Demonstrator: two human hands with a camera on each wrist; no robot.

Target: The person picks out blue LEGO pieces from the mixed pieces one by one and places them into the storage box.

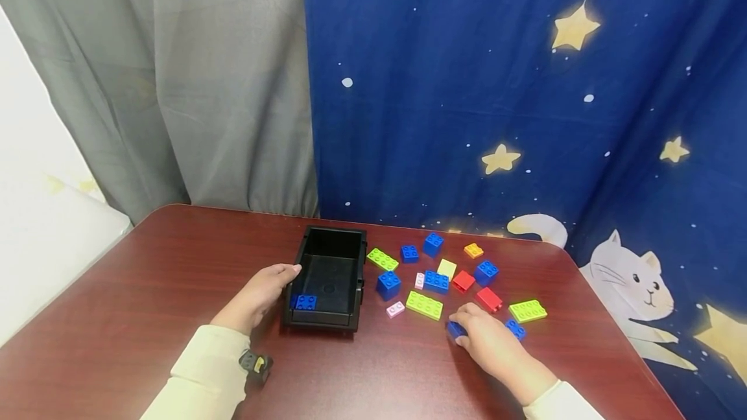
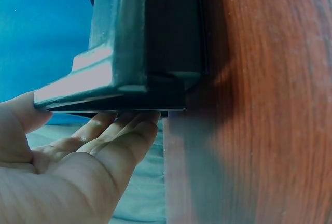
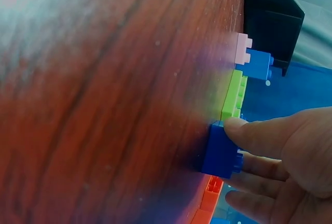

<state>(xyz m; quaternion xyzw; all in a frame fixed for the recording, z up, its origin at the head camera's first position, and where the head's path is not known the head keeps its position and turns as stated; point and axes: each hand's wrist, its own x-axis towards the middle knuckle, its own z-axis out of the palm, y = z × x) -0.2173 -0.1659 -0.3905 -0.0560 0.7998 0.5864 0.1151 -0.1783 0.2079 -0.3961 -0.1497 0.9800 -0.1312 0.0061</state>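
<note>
A black box (image 1: 329,277) stands on the red-brown table (image 1: 146,316), with one blue brick (image 1: 305,303) in its near left corner. My left hand (image 1: 270,285) lies against the box's left wall (image 2: 140,47), its fingers (image 2: 122,133) straight along the rim. To the right, my right hand (image 1: 469,334) pinches a small blue brick (image 1: 454,328) that sits on the table. In the right wrist view the thumb (image 3: 259,136) presses that blue brick (image 3: 220,154) from one side, with the other fingers curled on the opposite side.
Several loose bricks lie right of the box: blue (image 1: 388,284), green (image 1: 424,304), red (image 1: 489,299), pink (image 1: 395,309), yellow (image 1: 447,268). A green brick (image 3: 234,95) lies just beyond the held one. A blue star-printed cloth (image 1: 525,102) and a grey curtain (image 1: 192,83) hang behind.
</note>
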